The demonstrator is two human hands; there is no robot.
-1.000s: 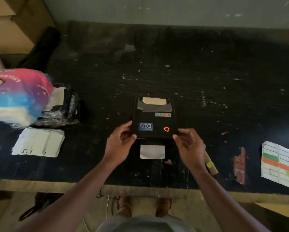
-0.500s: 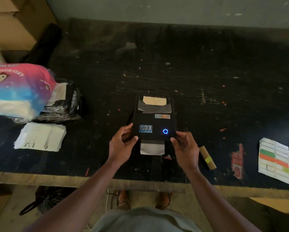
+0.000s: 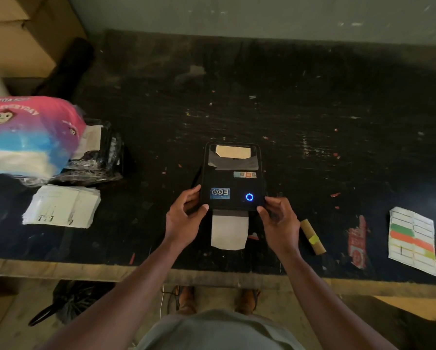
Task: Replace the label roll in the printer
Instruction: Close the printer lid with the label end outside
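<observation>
Small black label printer [image 3: 233, 176], lid closed, near the front middle of a scuffed black desk [image 3: 312, 109]; blue ring light lit, one white label strip [image 3: 229, 229] hanging out of the front slot. Left hand [image 3: 184, 219] clamped on the printer's front left corner, right hand [image 3: 278, 223] pinching the front right corner. One bare brown cardboard core [image 3: 312, 236] lying just right of the right hand. Grey wall [image 3: 237, 13] behind, cardboard boxes [image 3: 14, 29] at far left. One pink-and-blue plastic pack [image 3: 27, 137], cut off at the left edge. One stack of white sheets [image 3: 62, 207]; print too small to read. One coloured label sheet [image 3: 412, 239] at far right.
</observation>
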